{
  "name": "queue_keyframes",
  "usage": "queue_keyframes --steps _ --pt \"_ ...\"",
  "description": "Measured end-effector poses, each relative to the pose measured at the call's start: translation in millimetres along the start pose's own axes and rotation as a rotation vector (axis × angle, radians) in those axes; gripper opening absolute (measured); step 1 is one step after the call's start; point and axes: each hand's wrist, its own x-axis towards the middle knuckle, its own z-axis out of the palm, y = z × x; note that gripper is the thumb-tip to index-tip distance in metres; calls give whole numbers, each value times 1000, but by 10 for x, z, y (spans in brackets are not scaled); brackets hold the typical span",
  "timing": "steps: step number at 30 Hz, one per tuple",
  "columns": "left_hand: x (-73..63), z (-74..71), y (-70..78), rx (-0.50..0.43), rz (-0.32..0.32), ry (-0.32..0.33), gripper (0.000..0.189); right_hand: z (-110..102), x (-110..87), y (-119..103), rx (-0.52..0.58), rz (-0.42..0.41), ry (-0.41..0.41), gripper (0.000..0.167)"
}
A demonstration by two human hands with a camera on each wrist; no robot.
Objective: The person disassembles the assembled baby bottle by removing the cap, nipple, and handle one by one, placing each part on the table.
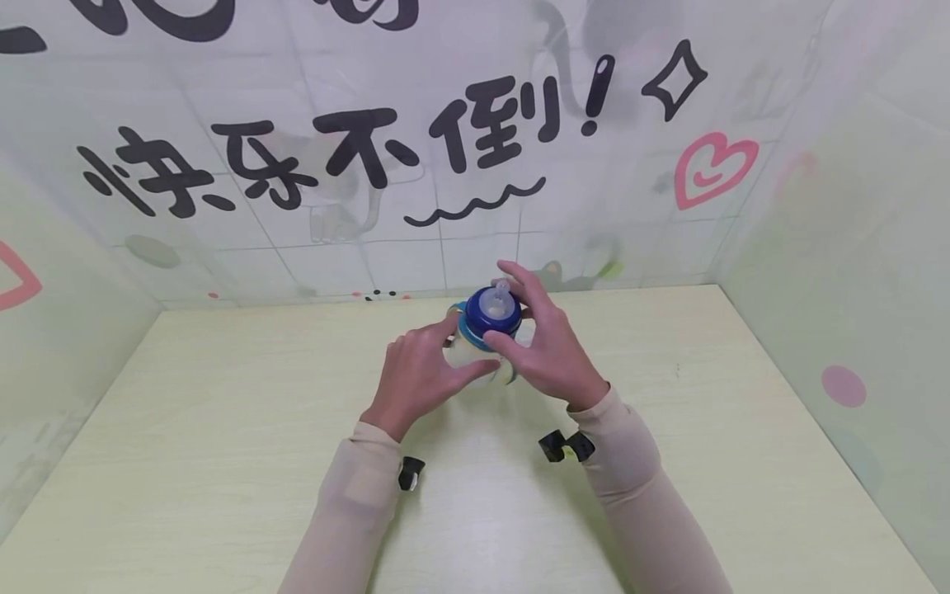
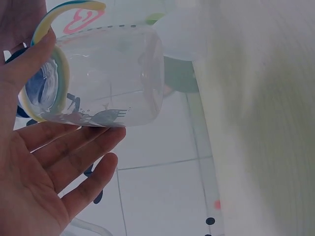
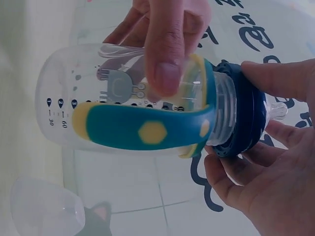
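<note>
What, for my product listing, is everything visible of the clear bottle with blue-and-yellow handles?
The clear, plastic-looking bottle has curved blue-and-yellow handles, a printed scale and grey figures, a dark blue collar and a translucent teat. It looks empty; threads show below the collar. The left hand holds it roughly upright above the pale wooden table; the right hand grips the collar.

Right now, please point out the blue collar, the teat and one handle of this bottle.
Blue collar point(image 3: 250, 112), right wrist view: its side.
Teat point(image 1: 498, 303), head view: its dome.
Handle point(image 3: 127, 127), right wrist view: its blue outer face.
</note>
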Motion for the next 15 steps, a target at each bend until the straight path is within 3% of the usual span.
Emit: queue_keyframes --steps 15 --pt "3 14 -10 -1 -21 -6 61 -179 6 -20 14 -1 90 73"
